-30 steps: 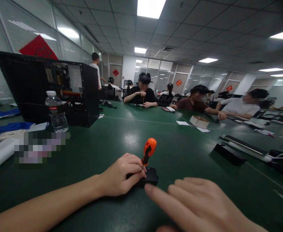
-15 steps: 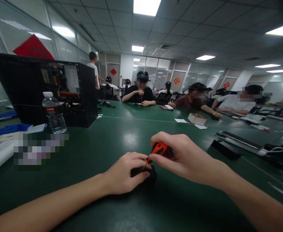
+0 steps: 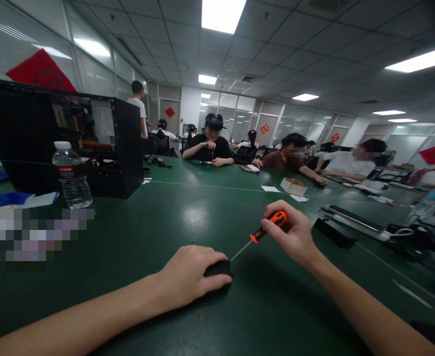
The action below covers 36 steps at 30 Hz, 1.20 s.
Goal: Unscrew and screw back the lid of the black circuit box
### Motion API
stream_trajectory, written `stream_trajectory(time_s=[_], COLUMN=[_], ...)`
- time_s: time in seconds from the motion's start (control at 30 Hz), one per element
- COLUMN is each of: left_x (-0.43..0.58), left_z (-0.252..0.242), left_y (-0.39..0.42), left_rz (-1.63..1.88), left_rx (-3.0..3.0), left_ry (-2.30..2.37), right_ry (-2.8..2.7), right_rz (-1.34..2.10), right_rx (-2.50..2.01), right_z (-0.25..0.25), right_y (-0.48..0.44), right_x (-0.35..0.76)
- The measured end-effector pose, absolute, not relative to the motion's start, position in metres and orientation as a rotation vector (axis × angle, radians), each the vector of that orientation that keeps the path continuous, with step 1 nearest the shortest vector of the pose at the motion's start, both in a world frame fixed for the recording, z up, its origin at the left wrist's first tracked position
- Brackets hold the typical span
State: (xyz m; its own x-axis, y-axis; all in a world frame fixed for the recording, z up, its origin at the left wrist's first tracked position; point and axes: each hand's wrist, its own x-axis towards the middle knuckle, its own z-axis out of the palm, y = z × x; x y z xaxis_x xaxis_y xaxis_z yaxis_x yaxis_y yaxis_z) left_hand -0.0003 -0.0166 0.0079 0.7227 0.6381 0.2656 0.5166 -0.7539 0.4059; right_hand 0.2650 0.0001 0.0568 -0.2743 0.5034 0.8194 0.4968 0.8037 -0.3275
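Screwdriver [image 3: 269,223] gripped in right hand [image 3: 295,237], tip slanting beside the black part [image 3: 220,269] the left hand [image 3: 189,277] pins to the worktop [image 3: 202,207]; seating it likely needs careful aim.

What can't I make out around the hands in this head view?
Head view:
1. Black device: mostly covered by the left hand; its top and any screws are hidden.
2. Screwdriver tip: too thin to tell whether it touches the device; the right hand wraps the handle's end.
3. Pixelated patch on the table, left: contents unreadable.
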Motion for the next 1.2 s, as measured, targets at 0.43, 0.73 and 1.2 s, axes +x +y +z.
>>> stream_trajectory(time_s=[0.43, 0.73, 1.2], left_x=[-0.004, -0.011, -0.012], left_z=[0.003, 0.001, -0.003], left_y=[-0.018, -0.017, -0.014], left_rz=[0.693, 0.72, 0.726], left_rx=[2.576, 2.647, 2.695], left_ry=[0.901, 0.967, 1.047], right_ry=[-1.728, -1.638, -1.53], right_rz=[0.583, 0.668, 0.733], right_rx=[-0.865, -0.891, -0.935], right_z=[0.027, 0.027, 0.024], right_y=[0.017, 0.019, 0.027], right_x=[0.26, 0.257, 0.259])
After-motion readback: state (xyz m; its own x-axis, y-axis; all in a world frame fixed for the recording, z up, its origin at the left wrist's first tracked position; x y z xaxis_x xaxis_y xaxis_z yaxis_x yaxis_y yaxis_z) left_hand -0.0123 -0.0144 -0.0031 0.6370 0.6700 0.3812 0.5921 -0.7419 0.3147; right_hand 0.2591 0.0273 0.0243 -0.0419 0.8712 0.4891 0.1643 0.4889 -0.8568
